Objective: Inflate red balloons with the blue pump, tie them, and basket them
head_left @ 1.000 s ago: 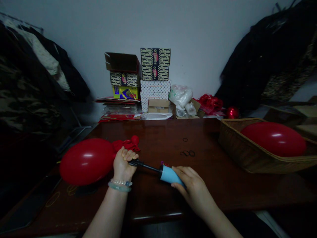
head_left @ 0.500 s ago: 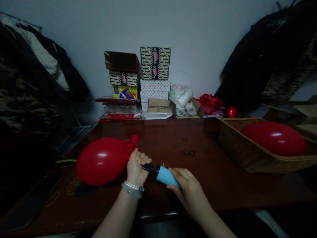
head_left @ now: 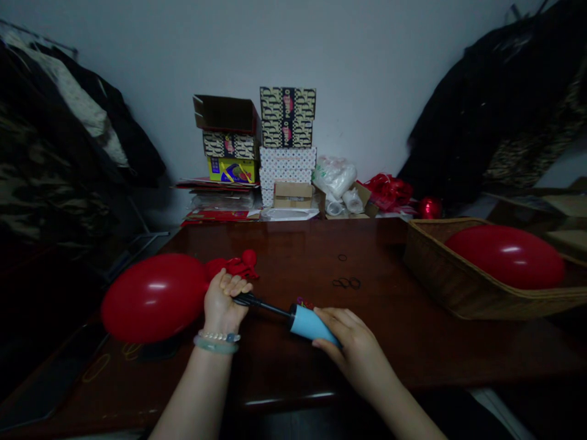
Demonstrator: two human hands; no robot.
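Note:
My right hand (head_left: 351, 345) is wrapped round the blue barrel of a hand balloon pump (head_left: 312, 325). The pump's black end is gripped in my left hand (head_left: 228, 299), and its thin black rod shows between the two hands. A large inflated red balloon (head_left: 156, 299) extends leftward from my left fist; its neck is hidden by the fingers. Behind that fist lie several uninflated red balloons (head_left: 236, 266) on the table.
On the dark wooden table (head_left: 389, 360) are black rubber bands (head_left: 347, 283), yellow bands (head_left: 96, 368) and a dark flat device (head_left: 55, 376). At right, a wicker basket (head_left: 454, 293) holds another red balloon (head_left: 509, 256). Stacked boxes (head_left: 287, 116) stand against the wall.
My left hand has moved left, with the pump's black end and the red balloon, so more of the rod shows. My right hand and the blue barrel have barely shifted.

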